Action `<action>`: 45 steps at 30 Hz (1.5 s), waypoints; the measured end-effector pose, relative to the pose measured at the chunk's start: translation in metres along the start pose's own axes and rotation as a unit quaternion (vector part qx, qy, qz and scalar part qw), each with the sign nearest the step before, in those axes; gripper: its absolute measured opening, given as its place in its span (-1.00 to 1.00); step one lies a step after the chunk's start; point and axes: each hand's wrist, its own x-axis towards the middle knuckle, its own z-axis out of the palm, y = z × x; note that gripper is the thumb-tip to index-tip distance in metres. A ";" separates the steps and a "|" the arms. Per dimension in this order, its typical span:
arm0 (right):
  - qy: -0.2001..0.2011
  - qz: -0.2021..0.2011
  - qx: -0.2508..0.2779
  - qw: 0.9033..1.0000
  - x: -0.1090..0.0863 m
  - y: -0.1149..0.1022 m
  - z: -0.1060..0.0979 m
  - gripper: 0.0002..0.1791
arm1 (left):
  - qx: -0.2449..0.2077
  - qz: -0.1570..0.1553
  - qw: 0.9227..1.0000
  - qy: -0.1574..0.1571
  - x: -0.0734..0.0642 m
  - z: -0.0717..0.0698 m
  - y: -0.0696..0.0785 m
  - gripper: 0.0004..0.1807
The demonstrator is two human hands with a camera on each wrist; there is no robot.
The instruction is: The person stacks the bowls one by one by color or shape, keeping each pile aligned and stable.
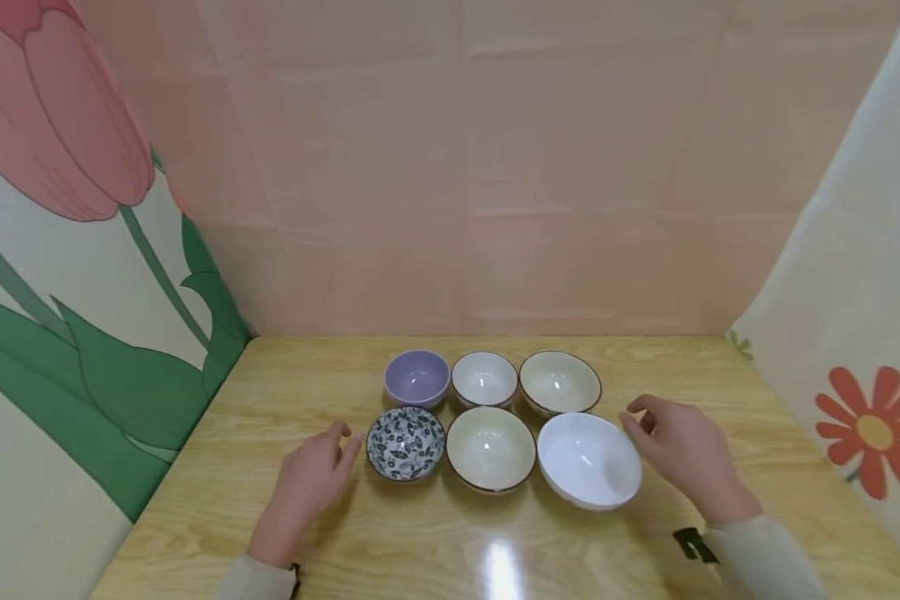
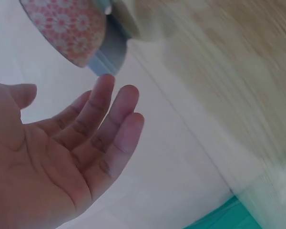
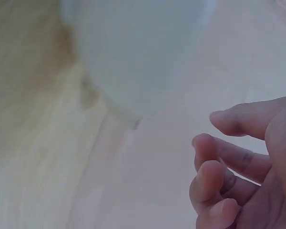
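My left hand (image 1: 311, 475) is held just left of a small bowl (image 1: 406, 443) with a dark floral pattern inside. In the left wrist view its fingers (image 2: 100, 129) are loosely spread beneath that bowl's outer wall (image 2: 69, 26), pink with white flowers. Nothing lies in the palm. On the other side, my right hand (image 1: 682, 446), fingers loosely bent and holding nothing, hovers beside a large white bowl (image 1: 588, 458). The right wrist view has this bowl (image 3: 138, 52) blurred and apart from the fingertips. Between these two front bowls stands a cream bowl (image 1: 491, 448) with a dark rim.
Behind them, a purple bowl (image 1: 417, 379), a smaller white bowl (image 1: 484, 379) and a wider cream bowl (image 1: 560, 382) form a back row. All stand on a wood-grain table (image 1: 420, 542). A pink cloth backdrop (image 1: 465, 167) rises behind, with flower-printed cloths at both sides.
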 end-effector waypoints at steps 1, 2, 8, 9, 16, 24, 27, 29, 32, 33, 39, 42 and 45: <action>-0.004 -0.001 0.002 1.000 0.001 -0.005 -0.001 -0.70 | -0.004 0.001 1.000 0.003 0.000 0.000 0.002 -0.65; -0.008 -0.002 0.004 1.000 0.003 -0.010 -0.002 -0.71 | -0.008 0.001 1.000 0.005 -0.001 -0.001 0.004 -0.67; -0.022 -0.012 0.018 1.000 0.010 -0.032 -0.005 -0.73 | -0.022 0.002 1.000 -0.004 -0.003 -0.002 0.014 -0.66; -0.022 -0.016 0.017 0.999 0.011 -0.035 -0.004 -0.74 | -0.022 0.006 1.000 -0.003 -0.004 -0.001 0.016 -0.65; -0.048 -0.046 0.007 0.998 0.018 -0.056 -0.001 -0.77 | -0.022 0.039 0.999 0.002 -0.007 0.005 0.025 -0.65; -0.075 -0.082 -0.004 0.994 0.029 -0.082 0.011 -0.79 | -0.022 0.025 0.999 0.005 -0.007 0.009 0.035 -0.68; -0.086 -0.097 -0.002 0.992 0.034 -0.091 0.015 -0.86 | -0.018 0.026 0.999 0.004 -0.008 0.012 0.038 -0.66; -0.098 -0.102 0.000 0.990 0.037 -0.096 0.018 -0.85 | -0.018 0.024 1.000 -0.001 -0.007 0.013 0.039 -0.65; -0.108 -0.105 -0.003 0.989 0.042 -0.102 0.022 -0.74 | -0.020 0.021 1.000 -0.006 -0.007 0.016 0.041 -0.64; -0.109 -0.106 -0.004 0.988 0.044 -0.104 0.024 -0.69 | -0.021 0.020 1.000 -0.007 -0.008 0.016 0.042 -0.63; -0.135 -0.110 -0.002 0.985 0.054 -0.111 0.031 -0.64 | -0.019 0.021 1.000 -0.004 -0.009 0.017 0.044 -0.63; -0.158 -0.103 0.002 0.982 0.060 -0.112 0.034 -0.73 | -0.014 0.021 1.000 -0.003 -0.009 0.017 0.046 -0.65; -0.180 -0.092 0.008 0.979 0.067 -0.113 0.038 -0.84 | -0.011 0.018 1.000 -0.001 -0.009 0.018 0.047 -0.65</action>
